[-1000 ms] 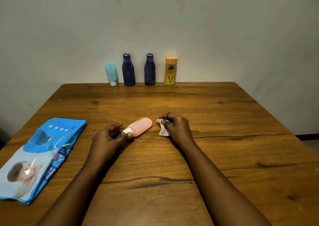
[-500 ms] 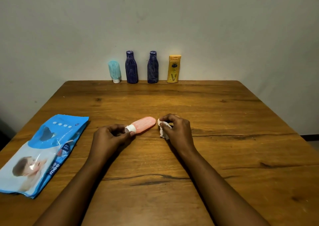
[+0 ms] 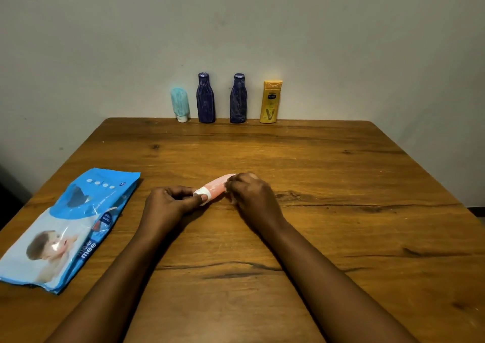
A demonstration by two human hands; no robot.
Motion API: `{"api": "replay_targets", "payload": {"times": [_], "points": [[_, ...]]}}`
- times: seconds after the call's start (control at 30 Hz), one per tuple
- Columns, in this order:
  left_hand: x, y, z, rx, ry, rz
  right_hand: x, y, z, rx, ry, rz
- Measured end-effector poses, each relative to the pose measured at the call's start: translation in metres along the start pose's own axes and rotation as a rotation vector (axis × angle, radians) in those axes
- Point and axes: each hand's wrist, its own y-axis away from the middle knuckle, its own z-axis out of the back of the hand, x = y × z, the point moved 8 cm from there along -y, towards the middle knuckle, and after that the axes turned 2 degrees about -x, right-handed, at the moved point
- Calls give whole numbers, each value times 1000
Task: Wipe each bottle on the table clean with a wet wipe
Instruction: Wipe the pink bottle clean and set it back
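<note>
I see a wooden table with dark grain streaks, its far edge against the wall. Along that edge stand a teal tube on its cap, two dark blue bottles and a yellow bottle. A blue wipes pack lies flat near my left edge.

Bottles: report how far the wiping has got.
In hand: the left hand pinches the pink bottle by its cap while the right hand covers its far end. Four bottles stand at the wall; whether any is already wiped, I cannot tell.
</note>
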Motion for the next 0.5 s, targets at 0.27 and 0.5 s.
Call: {"api": "replay_targets", "payload": {"times": [0.27, 0.5], "points": [[-3, 4, -2, -23, 3, -2, 2, 1, 5, -61, -82, -65], [-3, 8, -6, 3, 102, 17, 29, 7, -3, -29, -18, 129]]}}
